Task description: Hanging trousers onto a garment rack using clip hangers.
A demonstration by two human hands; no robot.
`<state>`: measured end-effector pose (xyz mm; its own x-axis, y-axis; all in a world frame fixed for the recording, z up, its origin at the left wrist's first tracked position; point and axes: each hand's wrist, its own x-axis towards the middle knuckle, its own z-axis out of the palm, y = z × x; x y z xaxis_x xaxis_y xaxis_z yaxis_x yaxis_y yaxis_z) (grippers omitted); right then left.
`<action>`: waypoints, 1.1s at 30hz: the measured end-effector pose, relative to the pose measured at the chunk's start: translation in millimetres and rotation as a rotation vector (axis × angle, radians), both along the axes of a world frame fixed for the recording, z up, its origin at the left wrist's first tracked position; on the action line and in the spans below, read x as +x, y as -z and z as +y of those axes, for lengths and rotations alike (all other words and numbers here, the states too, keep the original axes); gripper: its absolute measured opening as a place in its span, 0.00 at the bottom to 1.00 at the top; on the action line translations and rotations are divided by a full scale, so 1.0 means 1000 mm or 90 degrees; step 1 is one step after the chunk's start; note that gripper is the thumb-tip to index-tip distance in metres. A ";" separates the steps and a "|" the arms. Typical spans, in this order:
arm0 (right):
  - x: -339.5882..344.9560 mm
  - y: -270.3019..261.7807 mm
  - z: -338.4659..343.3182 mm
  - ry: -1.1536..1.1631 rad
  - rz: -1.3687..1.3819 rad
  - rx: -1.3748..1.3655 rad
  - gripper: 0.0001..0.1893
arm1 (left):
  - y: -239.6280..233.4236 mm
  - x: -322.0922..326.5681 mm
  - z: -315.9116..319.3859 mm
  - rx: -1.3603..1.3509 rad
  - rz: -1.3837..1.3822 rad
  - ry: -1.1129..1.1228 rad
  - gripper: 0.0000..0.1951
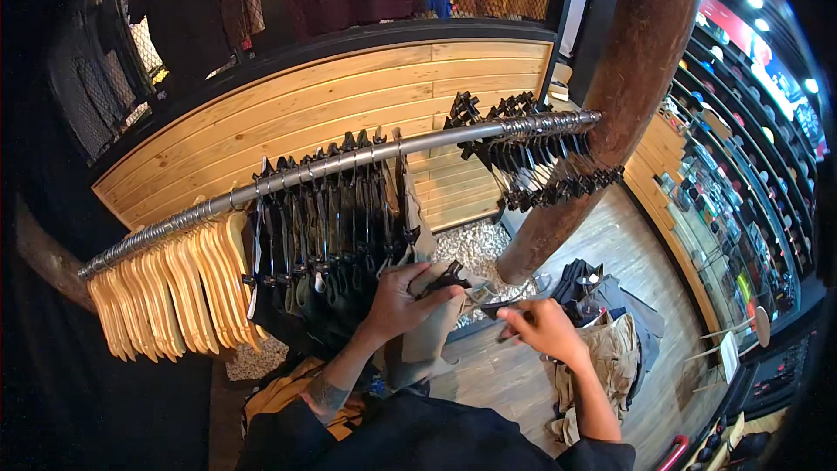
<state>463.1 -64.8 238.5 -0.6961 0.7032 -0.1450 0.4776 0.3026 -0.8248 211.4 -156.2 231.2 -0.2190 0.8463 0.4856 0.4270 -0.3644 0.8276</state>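
My left hand (402, 301) grips the waist end of a pair of beige trousers (431, 333), with a black hanger clip (451, 275) at its fingers and thumb. The trousers hang down in front of me. To the right, the bent fingers of my right hand (549, 333) hold the dark other end of the clip hanger (497, 306). Part of that end is hidden by the fingers. Above both hands runs a metal rail (425, 142). Dark trousers (327, 261) on clip hangers hang from it, left of my left hand.
Wooden hangers (176, 288) crowd the rail's left part; bare black clip hangers (536, 163) bunch beside a log post (628, 65). Folded clothes (601, 347) lie on the wood floor (484, 386) at right. An orange garment (288, 392) lies low left. Glass display cases (713, 229) line the right side.
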 end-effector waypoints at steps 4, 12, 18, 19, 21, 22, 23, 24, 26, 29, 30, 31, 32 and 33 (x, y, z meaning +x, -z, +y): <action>-0.004 -0.037 -0.019 -0.006 0.041 0.093 0.16 | -0.006 0.006 0.001 0.024 0.055 0.042 0.17; -0.015 -0.037 -0.025 -0.017 0.351 0.054 0.25 | -0.011 0.028 0.008 -0.006 0.059 0.152 0.19; 0.015 -0.029 -0.037 0.024 0.406 0.119 0.21 | -0.026 0.045 0.008 -0.072 0.017 0.189 0.20; 0.023 -0.028 -0.038 0.027 0.397 0.185 0.20 | -0.034 0.050 0.010 -0.068 0.001 0.194 0.21; 0.041 -0.033 -0.047 0.068 0.424 0.113 0.18 | -0.050 0.048 0.016 -0.089 0.118 0.181 0.21; 0.053 -0.034 -0.049 0.100 0.438 0.074 0.18 | -0.052 0.047 0.020 -0.123 0.133 0.203 0.21; 0.064 -0.034 -0.050 0.132 0.452 0.036 0.17 | -0.055 0.050 0.025 -0.157 0.148 0.225 0.20; 0.078 -0.030 -0.049 0.148 0.464 0.056 0.17 | -0.076 0.064 0.028 -0.115 0.225 0.241 0.18; 0.095 -0.039 -0.057 0.162 0.456 0.098 0.17 | -0.084 0.073 0.032 -0.061 0.246 0.294 0.16; 0.118 -0.041 -0.065 0.186 0.420 0.225 0.18 | -0.094 0.098 0.036 0.032 0.287 0.369 0.15; 0.125 -0.040 -0.066 0.186 0.375 0.344 0.20 | -0.097 0.106 0.038 0.031 0.315 0.396 0.16; 0.131 -0.039 -0.067 0.199 0.376 0.345 0.20 | -0.100 0.115 0.039 0.030 0.344 0.422 0.18; 0.136 -0.038 -0.069 0.211 0.386 0.362 0.22 | -0.102 0.124 0.038 -0.012 0.341 0.424 0.20; 0.140 -0.037 -0.071 0.220 0.397 0.378 0.24 | -0.100 0.130 0.038 -0.012 0.345 0.433 0.20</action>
<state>602.9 -136.3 275.8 -0.2646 0.7251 0.6358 0.1427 0.6814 -0.7178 341.0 -117.7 330.8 0.5948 0.7180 0.3615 0.4575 -0.6721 0.5822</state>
